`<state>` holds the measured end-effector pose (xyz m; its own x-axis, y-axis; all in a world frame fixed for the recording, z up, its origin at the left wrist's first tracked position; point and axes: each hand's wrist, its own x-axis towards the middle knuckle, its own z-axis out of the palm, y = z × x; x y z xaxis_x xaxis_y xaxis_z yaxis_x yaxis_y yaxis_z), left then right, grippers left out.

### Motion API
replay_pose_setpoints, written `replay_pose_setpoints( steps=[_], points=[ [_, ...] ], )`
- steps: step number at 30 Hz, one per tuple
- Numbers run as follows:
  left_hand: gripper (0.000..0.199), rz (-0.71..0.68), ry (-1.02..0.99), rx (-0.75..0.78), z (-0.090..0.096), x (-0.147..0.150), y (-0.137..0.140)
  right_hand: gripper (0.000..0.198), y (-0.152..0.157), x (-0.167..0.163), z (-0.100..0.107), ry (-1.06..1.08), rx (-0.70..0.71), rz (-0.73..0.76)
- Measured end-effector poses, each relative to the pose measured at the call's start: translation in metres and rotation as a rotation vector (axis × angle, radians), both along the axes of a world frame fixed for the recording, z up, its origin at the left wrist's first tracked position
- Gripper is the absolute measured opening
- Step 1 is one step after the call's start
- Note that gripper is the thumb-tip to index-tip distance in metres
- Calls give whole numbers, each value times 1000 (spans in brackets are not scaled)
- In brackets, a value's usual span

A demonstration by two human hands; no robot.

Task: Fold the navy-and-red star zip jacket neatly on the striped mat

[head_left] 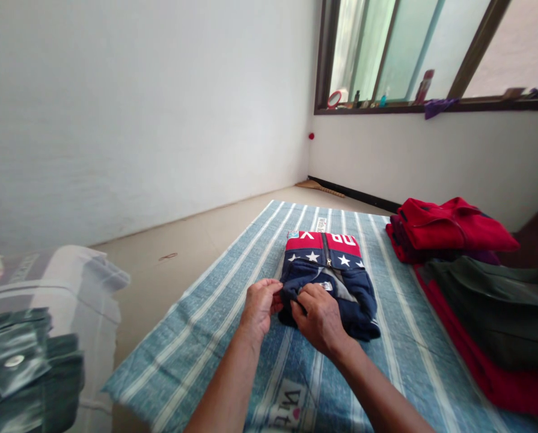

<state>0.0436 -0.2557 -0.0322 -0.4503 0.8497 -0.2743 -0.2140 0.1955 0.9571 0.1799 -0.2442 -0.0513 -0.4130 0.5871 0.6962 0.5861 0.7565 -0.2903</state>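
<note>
Your left hand (260, 305) and your right hand (319, 316) are close together at the near edge of the folded jacket (329, 276). Both hands pinch its dark blue cloth with closed fingers. The jacket lies in the middle of the striped blue mat (232, 288) on the floor. To the right of the jacket there is a stack of clothes (476, 264), red and dark green. Behind the jacket, far away, the window sill (431, 107) carries small things.
</note>
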Motion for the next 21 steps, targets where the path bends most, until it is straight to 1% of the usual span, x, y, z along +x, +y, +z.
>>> replay_pose_setpoints(
  steps=[3, 7, 10, 12, 15, 18, 21],
  points=[
    [17, 9, 135, 8, 0, 0, 2, 27, -2, -1, 1, -13, 13, 20],
    [8, 55, 413, 98, 3, 4, 5, 28, -1, -1, -1, -27, 21, 22],
    [16, 53, 582, 158, 7, 5, 6, 28, 0, 0, -3, -32, 31, 24],
    [18, 23, 712, 180, 9, 4, 7, 28, 0, 1, -4, -26, 30, 26],
    [19, -81, 894, 222, 12, -1, 9, 27, -1, 1, -5, -24, 17, 27],
    [15, -151, 919, 269, 17, -3, 16, 26, -2, 1, -6, -16, 4, 34],
    [15, -156, 920, 297, 23, -2, 28, 24, -2, 1, -6, -4, -9, 40]
  ],
)
